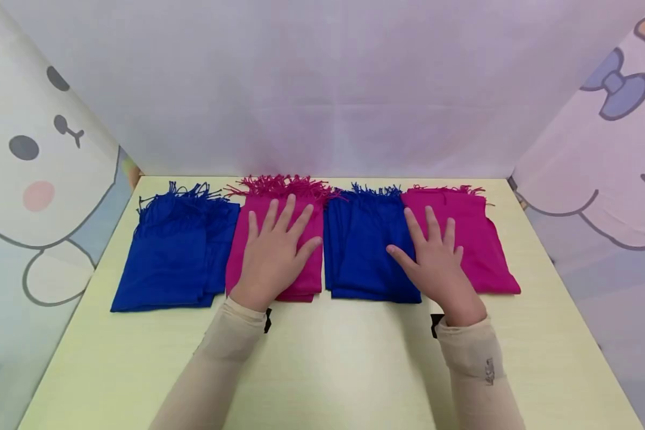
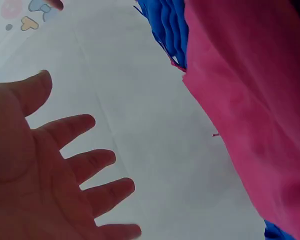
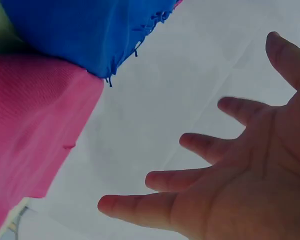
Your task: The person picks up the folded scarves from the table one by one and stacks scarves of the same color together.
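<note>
Looks mostly done, with nothing plainly left unfolded: see left pink cloth on the surface, left blue cloth leftward of it, right blue cloth and right pink cloth rightward. Holding nothing, with left hand and right hand spread.

L/R wrist pics dim, head bright

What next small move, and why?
Probably bring the left hand over to the leftmost blue cloth and square its fold: in the head view, under-layers jut out past the top one on the right, and that hand is open and holds nothing.
</note>
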{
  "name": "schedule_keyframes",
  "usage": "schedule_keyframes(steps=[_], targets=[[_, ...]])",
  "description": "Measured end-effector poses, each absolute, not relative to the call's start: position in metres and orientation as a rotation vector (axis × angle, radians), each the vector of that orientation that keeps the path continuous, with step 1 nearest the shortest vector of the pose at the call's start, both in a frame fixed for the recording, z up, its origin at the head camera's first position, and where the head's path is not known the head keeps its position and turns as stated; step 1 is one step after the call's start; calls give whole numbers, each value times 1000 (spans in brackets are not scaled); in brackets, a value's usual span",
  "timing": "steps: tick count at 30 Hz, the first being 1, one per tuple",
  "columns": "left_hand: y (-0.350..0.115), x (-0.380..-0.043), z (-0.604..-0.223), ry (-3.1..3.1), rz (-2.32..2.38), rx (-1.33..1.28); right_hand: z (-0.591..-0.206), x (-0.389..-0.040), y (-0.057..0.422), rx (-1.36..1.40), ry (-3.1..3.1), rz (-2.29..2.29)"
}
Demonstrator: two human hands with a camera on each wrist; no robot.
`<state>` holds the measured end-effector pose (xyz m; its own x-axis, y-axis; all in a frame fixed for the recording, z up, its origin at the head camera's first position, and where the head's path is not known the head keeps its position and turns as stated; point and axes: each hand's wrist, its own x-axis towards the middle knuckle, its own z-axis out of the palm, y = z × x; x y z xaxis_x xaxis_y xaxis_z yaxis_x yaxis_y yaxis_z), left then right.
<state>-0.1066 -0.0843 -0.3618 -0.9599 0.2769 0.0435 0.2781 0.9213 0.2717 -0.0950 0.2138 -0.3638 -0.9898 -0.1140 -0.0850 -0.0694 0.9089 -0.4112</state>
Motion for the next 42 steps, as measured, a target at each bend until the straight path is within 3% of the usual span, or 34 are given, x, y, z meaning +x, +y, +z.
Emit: schedule_keyframes(steps=[6, 9, 16, 24, 30, 33, 39, 42], targets=[[-69, -100, -368, -3021, -1372, -681, -373, -86, 220, -163, 2902, -900], [-59, -97, -375, -3047, -1668, -658, -376, -79, 225, -85, 2814, -948], [-43, -88, -388, -3268, -1347, -402, -384, -66, 236, 167, 2642, -847], [-24, -81, -401, -3294, -1132, -374, -402, -63, 235, 230, 2722, -875], [-21, -81, -410, -3232, -1093, -316, -412, -73, 235, 309, 2609, -1171], [-21, -83, -414, -3148, -1279, -295, -417, -77, 235, 340, 2457, -1381], [-22, -90, -422, -2729, -2211, -81, -421, -80, 233, 283, 2319, -1577], [-24, -91, -423, -2611, -2416, -3, -423, -81, 231, 266, 2274, -1677]])
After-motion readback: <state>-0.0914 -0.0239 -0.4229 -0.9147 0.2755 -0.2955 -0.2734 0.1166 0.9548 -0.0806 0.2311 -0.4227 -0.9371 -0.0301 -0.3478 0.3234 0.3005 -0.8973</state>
